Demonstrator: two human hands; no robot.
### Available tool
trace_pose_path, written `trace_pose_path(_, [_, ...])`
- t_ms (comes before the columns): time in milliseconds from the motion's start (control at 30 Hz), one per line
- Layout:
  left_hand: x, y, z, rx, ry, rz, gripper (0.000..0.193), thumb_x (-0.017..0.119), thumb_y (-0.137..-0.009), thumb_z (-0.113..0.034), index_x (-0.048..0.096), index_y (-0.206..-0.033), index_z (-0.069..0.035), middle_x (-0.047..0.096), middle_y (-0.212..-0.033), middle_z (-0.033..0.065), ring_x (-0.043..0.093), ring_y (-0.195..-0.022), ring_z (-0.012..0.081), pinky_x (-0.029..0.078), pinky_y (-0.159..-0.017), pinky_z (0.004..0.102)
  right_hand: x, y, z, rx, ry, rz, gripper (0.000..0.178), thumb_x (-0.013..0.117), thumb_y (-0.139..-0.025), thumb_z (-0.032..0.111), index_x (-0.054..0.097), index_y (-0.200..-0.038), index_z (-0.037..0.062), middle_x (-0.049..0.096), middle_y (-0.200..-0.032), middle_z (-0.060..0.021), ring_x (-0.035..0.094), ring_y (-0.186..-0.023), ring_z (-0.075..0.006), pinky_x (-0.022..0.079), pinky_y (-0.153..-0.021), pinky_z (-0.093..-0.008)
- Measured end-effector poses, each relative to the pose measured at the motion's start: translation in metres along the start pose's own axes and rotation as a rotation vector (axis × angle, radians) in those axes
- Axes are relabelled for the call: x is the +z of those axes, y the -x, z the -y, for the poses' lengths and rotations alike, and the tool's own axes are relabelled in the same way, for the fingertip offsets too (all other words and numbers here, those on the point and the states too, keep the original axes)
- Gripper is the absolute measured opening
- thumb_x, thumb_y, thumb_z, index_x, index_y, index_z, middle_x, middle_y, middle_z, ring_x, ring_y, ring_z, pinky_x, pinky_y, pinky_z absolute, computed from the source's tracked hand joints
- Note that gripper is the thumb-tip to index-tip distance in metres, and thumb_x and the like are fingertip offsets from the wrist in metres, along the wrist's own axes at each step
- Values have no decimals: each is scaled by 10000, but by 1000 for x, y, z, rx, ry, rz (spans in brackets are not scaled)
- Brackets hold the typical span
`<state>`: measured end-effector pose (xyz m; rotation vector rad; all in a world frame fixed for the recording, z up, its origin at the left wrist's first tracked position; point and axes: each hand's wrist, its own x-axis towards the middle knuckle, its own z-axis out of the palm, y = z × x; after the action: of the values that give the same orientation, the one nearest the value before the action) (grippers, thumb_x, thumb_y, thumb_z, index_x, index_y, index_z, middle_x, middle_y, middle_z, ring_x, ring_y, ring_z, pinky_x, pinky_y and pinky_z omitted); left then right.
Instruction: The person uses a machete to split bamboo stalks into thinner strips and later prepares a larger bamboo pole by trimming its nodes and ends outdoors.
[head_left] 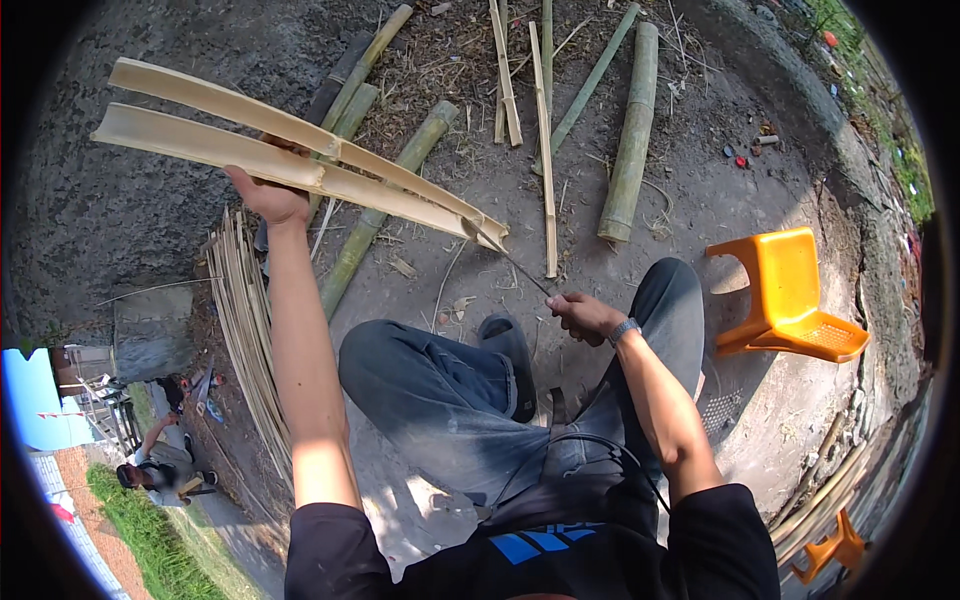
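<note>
So the left hand [268,197] is curled around a split bamboo [360,190] length from underneath, holding it up over the dirt ground [695,195], halves spread apart at the far end. Right hand [583,318] is wrapped snugly around a thin dark tool [525,274] that reaches the bamboo's near end.

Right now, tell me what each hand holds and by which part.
The left hand grips the split bamboo near its middle; the right hand holds a long thin tool by its near end.
</note>
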<state>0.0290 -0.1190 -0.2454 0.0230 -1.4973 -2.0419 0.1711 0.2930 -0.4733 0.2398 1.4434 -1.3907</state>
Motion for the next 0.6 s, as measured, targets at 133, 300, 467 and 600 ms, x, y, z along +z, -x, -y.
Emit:
trace_pose_path(133, [-50,-25,15,-21,166,209,928,390,-786,-938,604,-923,-46,493,-754,44,502,-666,173,429,-642,324,15,-24,-17,-37,126,-58,542,571,-992,604,580,-903,70,487,-658,4,435,-486,-110,358,-424,-320])
trace_pose_path(300, [-3,-5,25,43,35,-65,865,361,-798,-942,529,-803,-93,452,-691,33,419,-552,145,370,-538,283,120,-45,-44,-271,93,-342,646,537,-1006,552,633,-823,-61,669,-794,-256,678,-767,-392,531,-736,-464])
trace_pose_path(467, [8,17,13,83,73,-54,823,421,-881,-851,568,-962,-45,513,-701,43,484,-574,156,428,-586,279,136,-29,-30,-320,281,-394,662,512,-1003,543,677,-947,-96,666,-994,-365,638,-1013,-523,507,-901,-524])
trace_pose_path(600, [45,43,-19,332,-243,-191,495,507,-1065,-428,564,-1178,51,675,-882,201,685,-751,255,568,-699,387,68,1,-27,-249,497,-592,606,548,-981,544,688,-932,-44,681,-920,-339,658,-949,-507,511,-855,-553])
